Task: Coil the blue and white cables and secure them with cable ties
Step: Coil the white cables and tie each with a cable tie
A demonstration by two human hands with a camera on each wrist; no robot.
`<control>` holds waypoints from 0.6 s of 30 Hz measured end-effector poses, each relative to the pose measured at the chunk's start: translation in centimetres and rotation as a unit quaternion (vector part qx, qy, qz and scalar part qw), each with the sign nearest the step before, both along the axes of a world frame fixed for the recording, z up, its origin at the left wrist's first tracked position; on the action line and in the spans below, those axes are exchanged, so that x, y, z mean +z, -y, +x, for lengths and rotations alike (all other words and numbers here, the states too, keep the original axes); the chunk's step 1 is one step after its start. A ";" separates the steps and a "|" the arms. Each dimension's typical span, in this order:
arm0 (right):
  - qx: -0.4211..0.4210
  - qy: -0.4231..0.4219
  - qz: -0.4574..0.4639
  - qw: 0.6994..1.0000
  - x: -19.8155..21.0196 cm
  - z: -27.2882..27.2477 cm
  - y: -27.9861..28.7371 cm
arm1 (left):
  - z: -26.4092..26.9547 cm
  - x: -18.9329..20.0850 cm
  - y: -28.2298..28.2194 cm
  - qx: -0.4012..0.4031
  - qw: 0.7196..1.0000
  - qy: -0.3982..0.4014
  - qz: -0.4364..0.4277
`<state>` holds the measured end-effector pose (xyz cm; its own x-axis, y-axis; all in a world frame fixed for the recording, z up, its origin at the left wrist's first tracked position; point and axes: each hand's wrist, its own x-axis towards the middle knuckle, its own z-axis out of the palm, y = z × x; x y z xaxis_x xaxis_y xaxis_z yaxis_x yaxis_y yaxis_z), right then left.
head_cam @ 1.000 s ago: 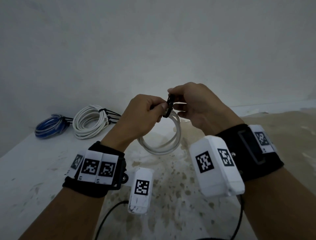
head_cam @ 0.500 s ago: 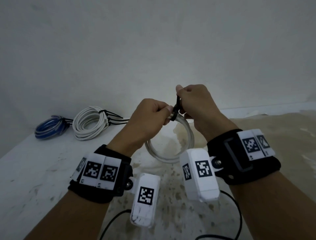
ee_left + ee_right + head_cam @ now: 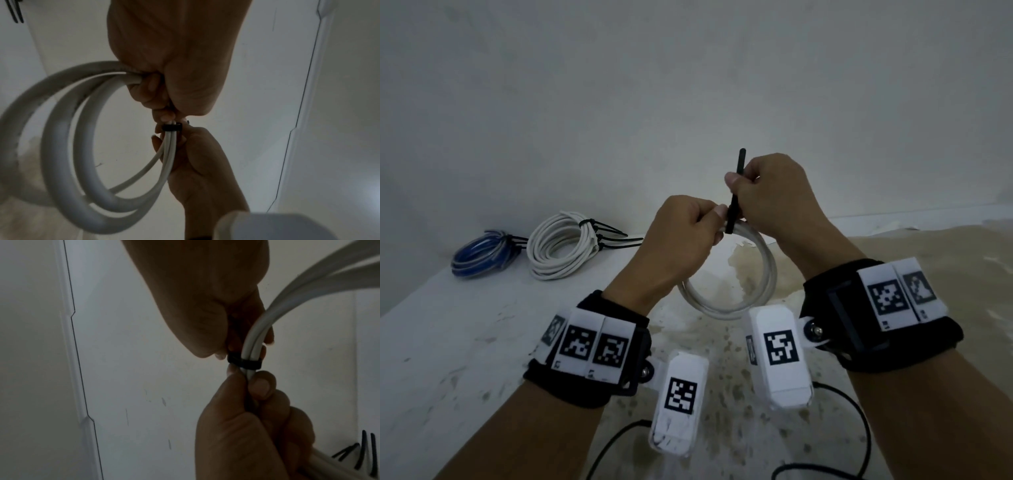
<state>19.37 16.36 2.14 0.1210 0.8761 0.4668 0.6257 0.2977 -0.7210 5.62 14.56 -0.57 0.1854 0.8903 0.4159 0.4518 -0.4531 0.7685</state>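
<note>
Backdrop: plain pale wall behind a white worktop (image 3: 441, 342), stained brown towards the right.
Left hand (image 3: 681, 236): up in mid-air, fingers curled, grip clenched on the small coil of white round cable (image 3: 736, 301) at its top.
Right hand (image 3: 774, 198): right against the left one, grip pinching the black plastic cable tie (image 3: 736, 192), whose tail points straight up past the knuckles.
Tie band: from the left wrist view, the black loop (image 3: 172, 127) sits snug round the gathered strands, between the two hands.
Held coil: hanging below both hands, above the worktop, loops fanned a little apart.
Far left: blue cable coil (image 3: 479, 255) lying flat near the wall, black ties on it.
Beside it: bigger bundle of white cable (image 3: 561, 250), just right of the blue one, three black tie tails (image 3: 616, 236) sticking out to the right.
</note>
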 end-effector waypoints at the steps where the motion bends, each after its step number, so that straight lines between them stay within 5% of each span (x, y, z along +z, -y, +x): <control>1: -0.013 0.005 -0.002 1.000 -0.1 0.0 0.0 | 0.1 0.0 0.1 0.003 0.999 -0.020 0.025; 9: -0.049 0.026 0.003 0.998 -0.7 0.2 -0.2 | 0.1 -0.1 0.3 -0.015 0.990 -0.080 0.119; 13: 0.000 -0.092 -0.060 0.994 -1.4 0.2 -0.6 | -0.1 -0.1 0.3 -0.041 0.991 -0.075 0.100; 18: 0.054 -0.255 -0.149 0.954 -2.4 0.3 -0.7 | 0.2 -0.7 0.1 -0.025 0.995 -0.072 0.066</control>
<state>19.71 17.04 -0.28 0.1674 0.9808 0.1004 0.1473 0.0759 -0.9862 5.85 14.44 -1.24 0.2937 0.8176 0.4953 0.5273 -0.5707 0.6294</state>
